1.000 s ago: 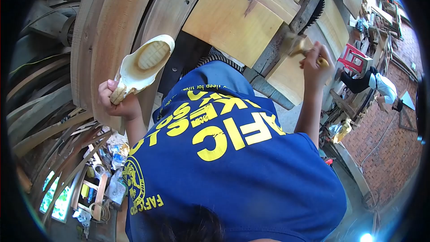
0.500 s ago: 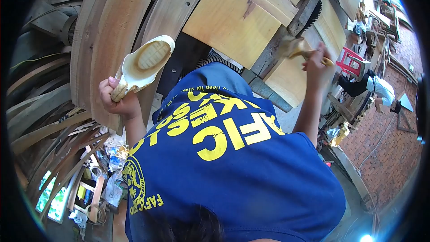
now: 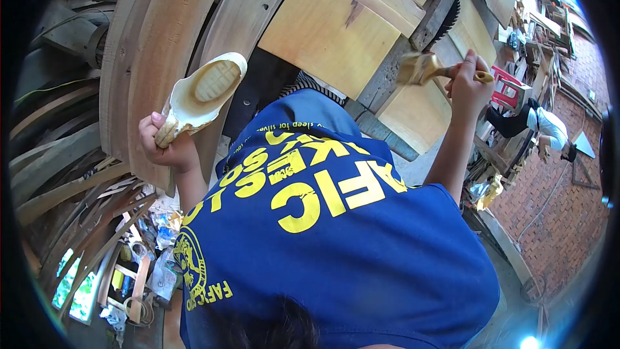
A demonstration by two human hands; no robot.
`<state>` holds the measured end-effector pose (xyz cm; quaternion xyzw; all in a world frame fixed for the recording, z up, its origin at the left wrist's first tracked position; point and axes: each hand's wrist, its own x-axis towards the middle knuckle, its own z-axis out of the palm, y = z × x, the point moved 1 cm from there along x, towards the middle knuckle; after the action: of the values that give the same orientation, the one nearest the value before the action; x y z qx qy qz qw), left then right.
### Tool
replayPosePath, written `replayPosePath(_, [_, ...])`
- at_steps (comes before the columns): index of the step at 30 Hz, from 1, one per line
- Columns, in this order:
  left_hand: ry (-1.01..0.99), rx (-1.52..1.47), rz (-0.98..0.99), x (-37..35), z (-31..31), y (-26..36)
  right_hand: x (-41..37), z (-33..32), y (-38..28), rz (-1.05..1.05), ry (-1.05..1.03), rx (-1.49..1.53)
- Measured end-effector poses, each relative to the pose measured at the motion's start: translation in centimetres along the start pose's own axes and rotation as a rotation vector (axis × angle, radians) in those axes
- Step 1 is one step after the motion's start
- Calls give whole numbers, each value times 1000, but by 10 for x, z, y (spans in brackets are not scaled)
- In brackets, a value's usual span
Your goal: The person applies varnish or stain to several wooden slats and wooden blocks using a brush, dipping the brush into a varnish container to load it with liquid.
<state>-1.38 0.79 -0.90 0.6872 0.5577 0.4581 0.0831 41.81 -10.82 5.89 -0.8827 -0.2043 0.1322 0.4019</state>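
The carved wooden piece (image 3: 203, 94), pale and shoe-shaped with a ridged hollow facing up, is held in the air, resting on no desk, in front of the curved boards (image 3: 161, 39) that lean behind it. The left hand (image 3: 165, 145) is closed around its narrow lower end and holds it tilted, wide end up.

The right hand (image 3: 468, 84) is wrapped around the yellow handle of a brush (image 3: 423, 68), raised well apart from the piece, with the bristles pointing toward the stacked planks (image 3: 329, 29) and touching nothing that can be made out. The piece looks evenly pale with a faint sheen. Whether that is a coat already brushed on or bare wood cannot be told, so how much of its surface is covered stays open. At this moment no brushing is under way.

Between the hands is the person's blue shirt (image 3: 336, 245). Beyond the right hand are a red stool (image 3: 507, 87), another person (image 3: 536, 123) bending low, and a brick floor (image 3: 562, 207).
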Motion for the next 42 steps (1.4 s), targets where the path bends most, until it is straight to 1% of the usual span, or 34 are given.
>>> replayPosePath(1, [7,-4,4,0,0,-1,1,4,4,-1,0,-1])
replayPosePath(3, [11,-12,8,-1,-1,-3,2,22,24,104,-70,-106])
replayPosePath(4, [8,-17,3,-2,-1,-4,-2,30,29,82,-155,-175])
replayPosePath(5, [8,-21,-4,-2,0,-5,1,25,28,80,-151,-176])
replayPosePath(7, [7,-17,4,-1,0,-2,7,13,1,88,-110,-133])
replayPosePath(8, [1,-12,12,0,-1,0,14,4,-1,44,-62,-81])
replayPosePath(11, [0,-34,-1,-1,-1,0,23,-2,3,-86,81,-63])
replayPosePath(13, [15,-43,12,-1,1,0,13,27,13,66,-37,-183])
replayPosePath(14, [35,-50,26,0,1,0,15,38,37,28,-73,-291])
replayPosePath(15, [30,-54,27,0,1,-1,15,34,30,33,-70,-293])
replayPosePath(17, [-15,-32,14,1,-1,-2,19,24,4,130,-172,-258])
replayPosePath(18, [-24,-34,14,2,-2,0,22,15,-5,74,-124,-189])
replayPosePath(19, [-24,9,50,5,-1,4,20,8,-21,66,-117,-187])
replayPosePath(21, [-27,51,83,5,0,6,20,7,-20,-15,9,-178])
replayPosePath(23, [-30,54,96,6,0,4,21,29,19,77,-76,-202])
replayPosePath(24, [-31,54,101,6,0,3,4,47,15,164,-110,-341])
replayPosePath(25, [-13,27,73,4,-1,1,0,55,31,174,-310,-455])
replayPosePath(27, [7,7,45,2,-1,-3,-7,51,40,249,-334,-373])
replayPosePath(29, [-31,11,71,1,-4,-7,3,31,27,204,-160,-287])
replayPosePath(30, [-43,12,74,3,-4,-4,0,22,-2,204,-78,-192])
replayPosePath(31, [-36,43,107,7,-2,2,9,14,1,88,-37,-102])
replayPosePath(33, [-47,62,146,10,1,5,11,17,7,-31,125,-96])
replayPosePath(35, [-66,-38,146,12,2,3,18,30,49,-450,183,-456])
replayPosePath(36, [-73,-49,156,13,3,1,9,32,44,-507,208,-490])
replayPosePath(37, [-103,-79,149,14,3,-4,2,33,32,-496,222,-490])
replayPosePath(39, [-164,-125,164,18,1,-6,-9,21,10,19,18,-398])
replayPosePath(40, [-169,-124,167,19,0,-3,-9,16,10,99,75,-226])
replayPosePath(41, [-168,-125,171,20,1,-3,-9,14,6,-29,145,-324])
replayPosePath(42, [-179,-148,184,22,2,-5,-10,15,15,-127,175,-263])
